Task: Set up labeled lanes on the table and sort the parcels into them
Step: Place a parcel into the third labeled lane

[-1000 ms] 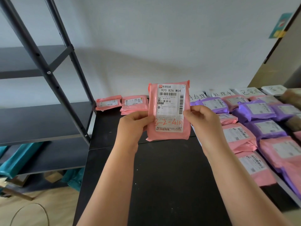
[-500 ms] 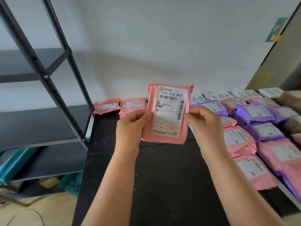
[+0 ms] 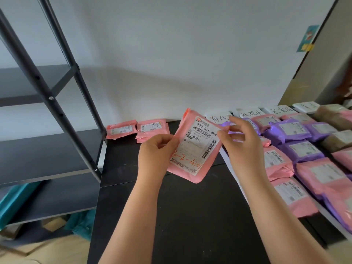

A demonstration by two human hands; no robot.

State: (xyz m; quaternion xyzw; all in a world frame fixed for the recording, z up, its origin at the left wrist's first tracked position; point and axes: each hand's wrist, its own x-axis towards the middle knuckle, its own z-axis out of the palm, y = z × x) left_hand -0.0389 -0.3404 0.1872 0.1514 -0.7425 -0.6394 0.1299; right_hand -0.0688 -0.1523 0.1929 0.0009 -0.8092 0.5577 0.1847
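I see the left hand (image 3: 154, 155) gripping the pink parcel (image 3: 196, 149) by its left edge, tilted, above the table (image 3: 190, 216) near its far edge. Right hand (image 3: 243, 147) at the parcel's upper right corner; can't tell whether it grips.

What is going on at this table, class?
A person holds a pink parcel above the black table, label facing them. The left grip holds its left edge; the right grip pinches its upper right corner. To the right, sorted parcels lie in lanes below handwritten lane labels.
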